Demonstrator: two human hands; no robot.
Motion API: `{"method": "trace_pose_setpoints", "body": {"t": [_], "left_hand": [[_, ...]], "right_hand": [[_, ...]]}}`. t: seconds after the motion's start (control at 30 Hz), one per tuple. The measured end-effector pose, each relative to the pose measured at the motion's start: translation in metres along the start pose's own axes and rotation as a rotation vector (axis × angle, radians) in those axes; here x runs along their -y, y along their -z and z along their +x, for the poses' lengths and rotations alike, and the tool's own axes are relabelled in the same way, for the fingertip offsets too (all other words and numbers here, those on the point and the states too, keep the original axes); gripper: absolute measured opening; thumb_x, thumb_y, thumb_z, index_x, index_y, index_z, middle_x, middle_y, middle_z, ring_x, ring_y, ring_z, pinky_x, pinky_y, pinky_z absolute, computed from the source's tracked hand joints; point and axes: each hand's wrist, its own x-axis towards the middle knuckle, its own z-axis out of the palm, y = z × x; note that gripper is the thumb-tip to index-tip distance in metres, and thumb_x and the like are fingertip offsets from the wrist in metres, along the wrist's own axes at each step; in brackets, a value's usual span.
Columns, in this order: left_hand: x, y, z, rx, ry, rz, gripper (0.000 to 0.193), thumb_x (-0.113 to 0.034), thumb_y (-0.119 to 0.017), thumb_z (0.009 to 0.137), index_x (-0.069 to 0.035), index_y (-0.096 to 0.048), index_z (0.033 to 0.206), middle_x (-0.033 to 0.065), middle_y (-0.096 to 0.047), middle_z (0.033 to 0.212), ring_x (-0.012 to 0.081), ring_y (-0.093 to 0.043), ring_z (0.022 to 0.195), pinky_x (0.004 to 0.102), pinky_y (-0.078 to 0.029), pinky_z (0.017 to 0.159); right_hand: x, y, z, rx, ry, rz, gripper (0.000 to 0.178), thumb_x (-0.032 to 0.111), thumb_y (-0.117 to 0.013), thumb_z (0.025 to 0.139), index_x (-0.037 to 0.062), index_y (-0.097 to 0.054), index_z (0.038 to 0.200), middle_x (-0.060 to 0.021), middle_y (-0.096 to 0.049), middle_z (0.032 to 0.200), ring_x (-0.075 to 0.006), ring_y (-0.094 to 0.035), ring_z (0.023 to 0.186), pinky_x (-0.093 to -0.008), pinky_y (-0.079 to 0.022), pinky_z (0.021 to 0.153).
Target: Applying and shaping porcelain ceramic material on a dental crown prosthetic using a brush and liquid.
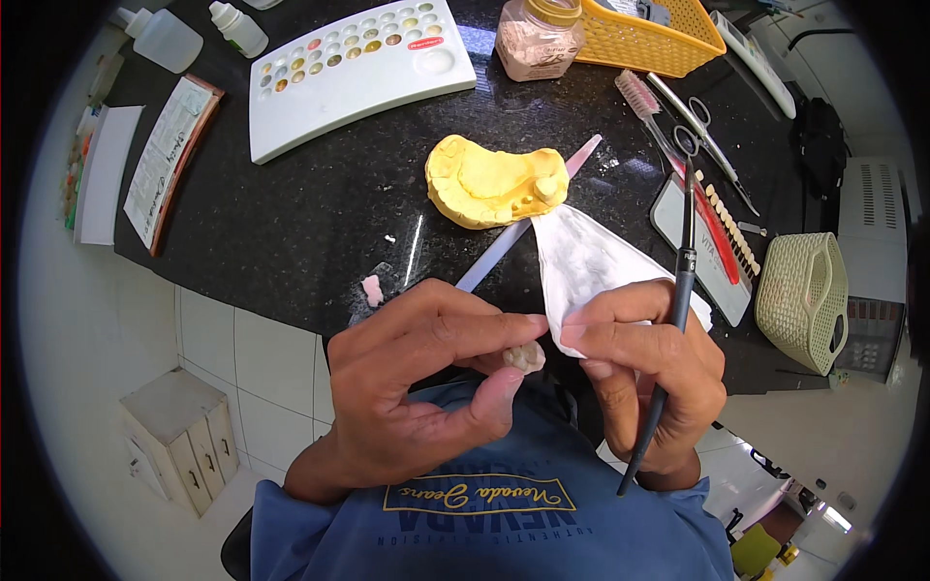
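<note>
Head view: the left hand [426,363] has its thumb and fingers closed around a small tooth-like piece [524,357], pale with a pinkish edge, held up in front of the blue shirt [465,537]. Just beside it, the right hand [654,363] pinches the lower corner of a white cloth [591,257] between thumb and forefinger, close to the left fingertips. The same hand also carries a slim dark brush [685,286], which slants across the fingers with its tip end up and away from the body and its butt pointing down toward the shirt.

Beyond the hands, the cloth spreads over the black worktop [291,232], its far corner at the near edge of a yellow dental cast [475,189]. A pale flat strip [496,257] shows on both sides of the cast. A pink scrap [372,290] lies to the left, near the edge of the worktop.

Farther out, a white palette [358,111] with rows of coloured wells sits at the far left, and a jar of pink powder [539,44] stands beside a yellow basket [659,48]. On the right are a pink-bristled brush [636,95], scissors [690,136], a row of sample teeth [731,228] and a cream basket [799,300].
</note>
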Motion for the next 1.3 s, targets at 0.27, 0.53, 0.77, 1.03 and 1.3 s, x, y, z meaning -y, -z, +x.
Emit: {"method": "trace_pose_setpoints", "body": {"t": [0.27,0.53,0.77,1.03,1.3], "left_hand": [[0.002,0.0,0.004,0.05,-0.004,0.074,0.033,0.005,-0.071,0.07,0.001,-0.066,0.103,0.0123,-0.063,0.086,0.0133,-0.065,0.073,0.0219,-0.055,0.062],[0.002,-0.005,0.004,-0.04,-0.019,0.104,0.026,-0.004,-0.07,0.068,0.004,-0.066,0.092,0.012,-0.061,0.077,0.0097,-0.057,0.061,0.0194,-0.047,0.056],[0.004,-0.003,0.003,-0.045,-0.091,0.073,0.024,-0.002,-0.068,0.069,0.005,-0.064,0.092,0.013,-0.059,0.081,0.011,-0.059,0.064,0.0199,-0.05,0.058],[0.008,0.003,-0.006,-0.132,-0.208,-0.01,0.025,-0.003,-0.063,0.075,0.006,-0.057,0.097,0.013,-0.054,0.085,0.0119,-0.058,0.065,0.0223,-0.055,0.058],[0.003,0.008,-0.017,-0.138,0.081,-0.563,0.025,0.005,-0.063,0.079,0.008,-0.056,0.103,0.0123,-0.056,0.094,0.0134,-0.06,0.084,0.0259,-0.058,0.069]], "right_hand": [[-0.001,0.0,-0.001,0.077,-0.041,-0.04,0.026,-0.005,-0.072,0.06,0.0038,-0.069,0.085,-0.0084,-0.065,0.079,-0.0194,-0.059,0.069,-0.0275,-0.045,0.06],[-0.002,0.0,0.004,0.108,0.048,-0.098,0.025,-0.006,-0.071,0.061,0.0033,-0.068,0.085,-0.0097,-0.066,0.079,-0.0194,-0.059,0.068,-0.0271,-0.045,0.059],[0.002,0.009,-0.003,-0.092,-0.099,-0.047,0.018,-0.003,-0.07,0.069,0.0009,-0.065,0.086,-0.0139,-0.066,0.083,-0.0226,-0.062,0.07,-0.0289,-0.048,0.06],[-0.003,0.016,-0.015,0.179,0.052,-0.352,0.025,0.009,-0.074,0.067,0.0019,-0.066,0.089,-0.0119,-0.066,0.087,-0.0262,-0.062,0.079,-0.033,-0.047,0.07],[-0.005,0.021,-0.015,0.141,0.091,-0.55,0.02,0.011,-0.071,0.073,0.0014,-0.065,0.089,-0.0124,-0.065,0.085,-0.0282,-0.061,0.08,-0.035,-0.047,0.07]]}}
